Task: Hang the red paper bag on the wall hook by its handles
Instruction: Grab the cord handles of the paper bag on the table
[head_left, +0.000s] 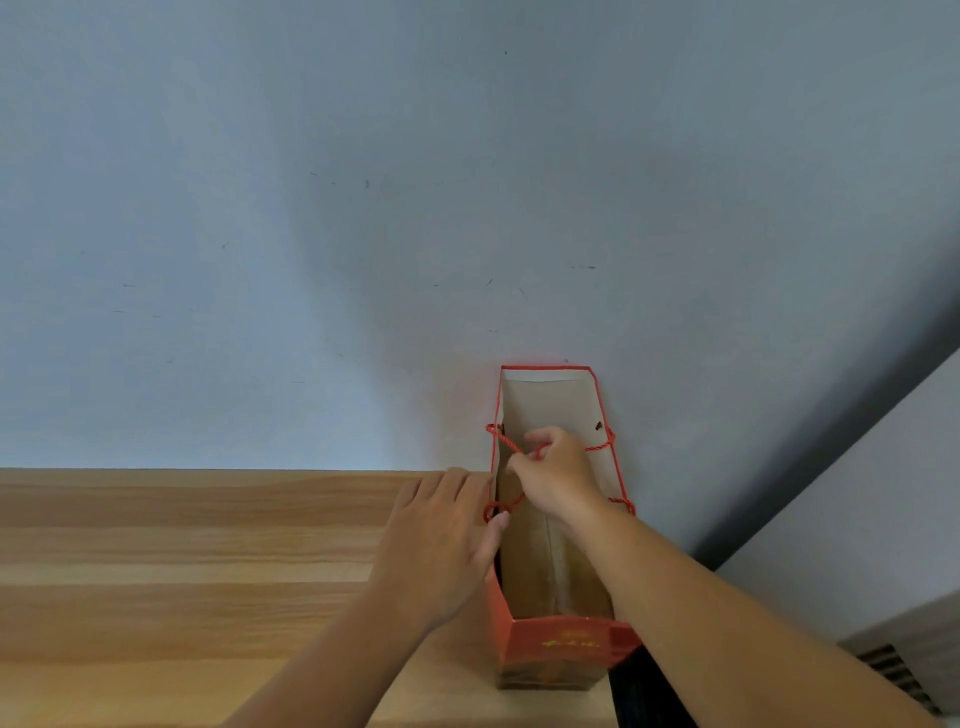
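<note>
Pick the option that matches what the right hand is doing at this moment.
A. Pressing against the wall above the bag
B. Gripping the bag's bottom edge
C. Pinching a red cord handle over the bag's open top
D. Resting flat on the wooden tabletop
C: the right hand is closed on a red cord handle above the open mouth of the red paper bag, which stands on the wooden table.

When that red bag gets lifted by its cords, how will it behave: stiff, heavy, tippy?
The red paper bag looks empty, so probably light. Its walls stand open unaided, suggesting fairly stiff paper. It is tall and narrow, so likely tippy if nudged. The right hand pinches thin cord handles, which look floppy.
</note>
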